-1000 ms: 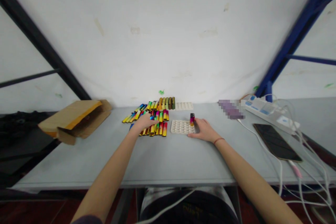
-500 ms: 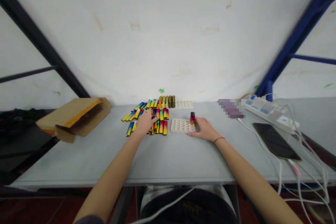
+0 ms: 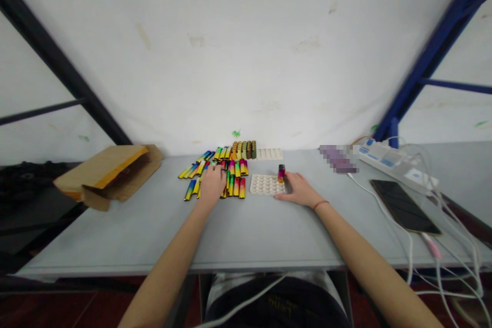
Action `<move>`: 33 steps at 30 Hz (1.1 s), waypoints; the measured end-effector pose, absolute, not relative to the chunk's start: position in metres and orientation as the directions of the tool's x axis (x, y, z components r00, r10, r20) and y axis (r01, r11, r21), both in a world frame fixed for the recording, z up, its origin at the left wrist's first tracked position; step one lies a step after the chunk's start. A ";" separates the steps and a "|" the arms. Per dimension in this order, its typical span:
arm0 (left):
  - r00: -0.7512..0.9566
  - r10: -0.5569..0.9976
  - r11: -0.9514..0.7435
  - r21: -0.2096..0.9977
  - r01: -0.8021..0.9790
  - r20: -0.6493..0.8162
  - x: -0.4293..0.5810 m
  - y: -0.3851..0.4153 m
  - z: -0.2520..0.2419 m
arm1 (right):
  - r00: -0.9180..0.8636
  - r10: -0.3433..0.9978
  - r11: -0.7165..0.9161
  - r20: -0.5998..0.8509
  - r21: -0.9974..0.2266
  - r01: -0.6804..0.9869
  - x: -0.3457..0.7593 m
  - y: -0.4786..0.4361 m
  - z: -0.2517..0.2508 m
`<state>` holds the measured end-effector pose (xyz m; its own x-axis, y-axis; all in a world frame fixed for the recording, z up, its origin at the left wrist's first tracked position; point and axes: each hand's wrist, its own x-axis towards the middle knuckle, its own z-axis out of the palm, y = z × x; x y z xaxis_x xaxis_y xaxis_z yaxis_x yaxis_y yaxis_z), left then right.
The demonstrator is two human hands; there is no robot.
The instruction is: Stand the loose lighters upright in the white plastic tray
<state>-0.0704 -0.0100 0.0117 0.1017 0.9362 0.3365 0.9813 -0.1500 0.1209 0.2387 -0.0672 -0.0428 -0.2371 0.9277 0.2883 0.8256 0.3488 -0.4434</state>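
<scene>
My left hand [image 3: 213, 183] lies over a group of shiny two-coloured tubes [image 3: 236, 187], yellow blending into blue, green, red or pink. Its fingers are bent down among them, and what they grip is hidden. My right hand [image 3: 302, 190] grasps the right end of a white tray [image 3: 263, 184] with rows of round pockets, thumb at the near edge. One purple-and-orange tube [image 3: 282, 173] with a dark top stands upright at the tray's right end, close to my right fingertips.
Behind the loose tubes, several upright tubes [image 3: 245, 149] stand in rows beside another white tray [image 3: 270, 154]. An opened cardboard box [image 3: 105, 171] lies at left. At right are a dark phone [image 3: 405, 206], a blurred purple object [image 3: 338, 159], a power strip [image 3: 400, 166] and white cables.
My left hand has shifted slightly right and nearer among the tubes, its fingers now more bent and together. My right hand, the white tray and the upright tube have stayed in place.
</scene>
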 end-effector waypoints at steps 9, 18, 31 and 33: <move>0.459 0.827 -0.561 0.433 0.706 0.324 0.010 -0.023 0.010 | -0.238 0.925 0.354 0.297 -0.440 0.825 0.239 -0.068 -0.044; 0.337 0.916 -0.400 0.443 0.802 0.217 0.080 -0.043 0.002 | -0.282 0.909 0.399 0.308 -0.441 0.804 0.237 -0.067 -0.041; 0.344 0.828 -0.560 0.628 0.540 0.442 0.067 -0.023 -0.001 | -0.255 0.914 0.381 0.315 -0.454 0.806 0.239 -0.064 -0.050; 0.339 0.828 -0.561 0.660 0.500 0.446 0.065 -0.021 -0.002 | -0.258 0.915 0.381 0.310 -0.454 0.805 0.239 -0.063 -0.050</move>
